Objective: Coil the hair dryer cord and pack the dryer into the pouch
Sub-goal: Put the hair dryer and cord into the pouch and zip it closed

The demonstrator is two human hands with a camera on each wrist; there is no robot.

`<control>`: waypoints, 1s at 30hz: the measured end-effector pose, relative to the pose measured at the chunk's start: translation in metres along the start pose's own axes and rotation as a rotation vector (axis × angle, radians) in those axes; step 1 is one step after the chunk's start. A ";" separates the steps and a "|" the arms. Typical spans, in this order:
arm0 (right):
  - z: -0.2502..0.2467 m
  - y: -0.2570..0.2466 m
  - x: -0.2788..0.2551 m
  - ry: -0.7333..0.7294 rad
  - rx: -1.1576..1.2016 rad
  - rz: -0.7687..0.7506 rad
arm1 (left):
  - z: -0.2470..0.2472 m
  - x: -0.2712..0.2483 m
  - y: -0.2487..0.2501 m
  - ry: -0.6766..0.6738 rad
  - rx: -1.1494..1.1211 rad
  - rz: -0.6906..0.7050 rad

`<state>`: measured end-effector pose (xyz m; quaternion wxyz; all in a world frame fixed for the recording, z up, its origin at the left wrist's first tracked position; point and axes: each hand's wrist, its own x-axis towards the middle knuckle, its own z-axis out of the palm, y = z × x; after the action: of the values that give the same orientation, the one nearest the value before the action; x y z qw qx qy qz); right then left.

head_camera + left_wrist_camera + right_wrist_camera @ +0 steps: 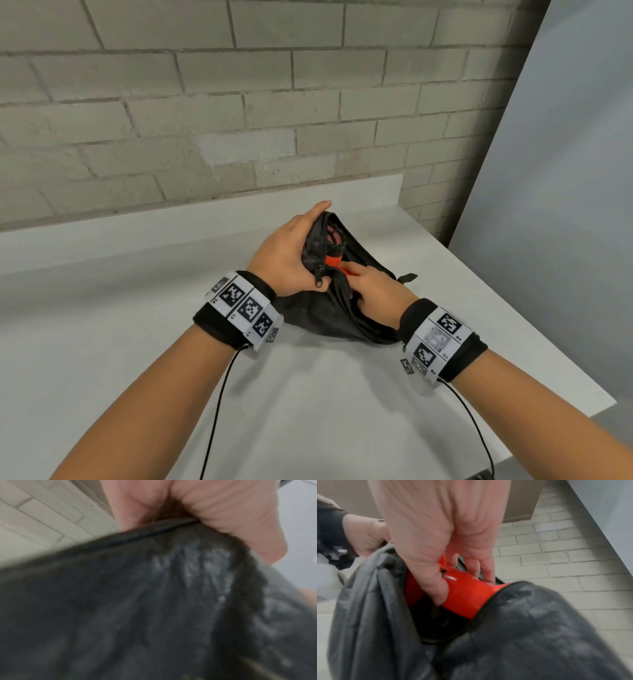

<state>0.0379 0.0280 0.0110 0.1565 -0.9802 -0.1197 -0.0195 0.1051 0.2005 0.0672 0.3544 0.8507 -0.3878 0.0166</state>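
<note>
Pouch [329,315] unzipped, dryer [462,595] partly inside | left fingers [318,210] grip rim | right fingers [436,588] grip dryer

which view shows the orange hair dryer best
The right wrist view: the hair dryer fills mid-frame, held by the right hand at the pouch mouth. The head view shows only a small orange patch and grille. The left wrist view shows only blurred pouch fabric.

pouch [329,318] mouth filled by dryer [462,593] and right hand [373,291], bare table [137,308] all round
</note>
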 end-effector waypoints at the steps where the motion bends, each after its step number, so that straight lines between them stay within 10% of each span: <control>1: 0.000 0.003 0.000 0.053 0.120 0.025 | 0.002 0.000 -0.001 0.014 -0.004 0.000; 4: -0.008 0.017 -0.004 0.056 0.240 0.212 | 0.000 -0.001 -0.007 0.051 -0.049 -0.008; 8: -0.010 0.056 -0.017 -0.207 -0.287 0.307 | -0.011 -0.001 -0.017 0.094 -0.080 -0.035; 14: -0.039 0.072 -0.021 -0.036 -0.486 0.346 | -0.018 0.001 -0.032 0.117 -0.074 -0.059; 20: -0.065 0.063 -0.022 0.422 -0.542 0.244 | -0.021 0.001 -0.040 0.222 -0.203 -0.134; 30: -0.058 0.050 -0.027 0.301 -0.534 -0.161 | -0.014 0.001 -0.052 0.281 -0.129 -0.140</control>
<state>0.0232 -0.0423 0.0493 -0.0926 -0.9601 -0.1628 -0.2075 0.1440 0.2314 0.0472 0.4595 0.8403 -0.2744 0.0858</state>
